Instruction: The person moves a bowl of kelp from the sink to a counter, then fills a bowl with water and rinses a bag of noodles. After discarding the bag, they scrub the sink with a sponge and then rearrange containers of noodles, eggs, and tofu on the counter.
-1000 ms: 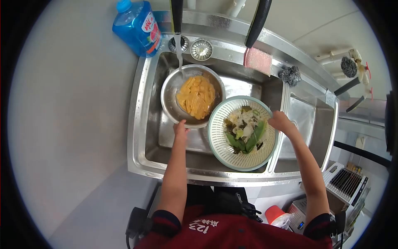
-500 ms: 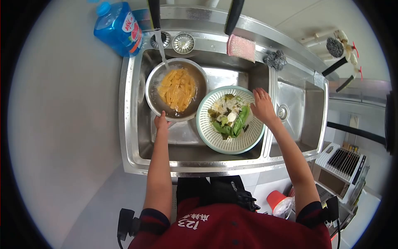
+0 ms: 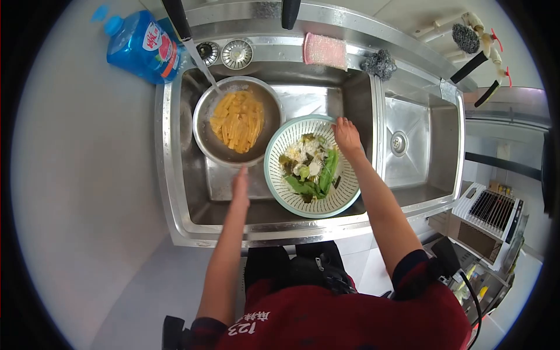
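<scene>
A round metal bowl [image 3: 199,132] of water stands at the left of the large sink basin, with yellow-orange strips [image 3: 238,121] lying in it. Water runs into it from the tap [image 3: 177,21]. My left hand [image 3: 240,185] is just below the bowl's near rim, apart from it and smeared by motion, so its fingers cannot be made out. To the right, a pale green and white colander [image 3: 291,201] holds green leaves [image 3: 330,168] and pale scraps [image 3: 296,153]. My right hand [image 3: 346,136] is closed on the colander's upper right rim.
A blue detergent bottle [image 3: 143,49] stands left of the sink. Along the back ledge lie a metal strainer [image 3: 237,54], a pink sponge [image 3: 325,50] and a steel wool scourer [image 3: 379,64]. A smaller basin [image 3: 411,163] adjoins on the right.
My left hand has let go of the metal bowl's rim and moved down from it. My right hand stays at the colander's rim. The view has shifted slightly.
</scene>
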`<state>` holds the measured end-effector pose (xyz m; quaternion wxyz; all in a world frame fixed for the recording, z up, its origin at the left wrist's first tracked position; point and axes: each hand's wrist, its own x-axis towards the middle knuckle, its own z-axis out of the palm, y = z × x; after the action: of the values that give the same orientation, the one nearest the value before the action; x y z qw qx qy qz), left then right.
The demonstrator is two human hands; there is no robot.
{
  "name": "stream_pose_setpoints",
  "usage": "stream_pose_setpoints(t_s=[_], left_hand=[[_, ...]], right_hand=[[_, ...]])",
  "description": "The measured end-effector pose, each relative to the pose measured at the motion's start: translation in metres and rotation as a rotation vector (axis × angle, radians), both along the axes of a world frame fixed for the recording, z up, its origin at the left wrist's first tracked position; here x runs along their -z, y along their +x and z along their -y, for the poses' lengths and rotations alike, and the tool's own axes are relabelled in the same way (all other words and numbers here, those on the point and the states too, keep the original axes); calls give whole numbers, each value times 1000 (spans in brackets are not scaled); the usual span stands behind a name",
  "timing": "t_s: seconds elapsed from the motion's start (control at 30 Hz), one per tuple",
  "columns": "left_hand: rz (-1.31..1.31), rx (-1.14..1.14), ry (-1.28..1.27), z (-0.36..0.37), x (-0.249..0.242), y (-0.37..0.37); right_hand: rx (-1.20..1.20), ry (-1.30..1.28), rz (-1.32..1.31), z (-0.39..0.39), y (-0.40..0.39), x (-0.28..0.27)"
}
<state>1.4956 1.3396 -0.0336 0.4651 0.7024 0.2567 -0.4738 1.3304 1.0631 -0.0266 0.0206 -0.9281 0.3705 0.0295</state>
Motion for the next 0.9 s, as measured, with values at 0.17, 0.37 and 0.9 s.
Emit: stream_pose_setpoints(t_s=[0.17, 0.37, 0.9], left_hand=[[363, 331, -205, 34, 1, -58], [676, 365, -64, 45, 33, -68], [-82, 555, -294, 9, -45, -42]], right_hand=[[78, -10, 108, -8, 0, -4], [61, -24, 263, 1, 2, 23], [625, 605, 737, -111, -111, -117]])
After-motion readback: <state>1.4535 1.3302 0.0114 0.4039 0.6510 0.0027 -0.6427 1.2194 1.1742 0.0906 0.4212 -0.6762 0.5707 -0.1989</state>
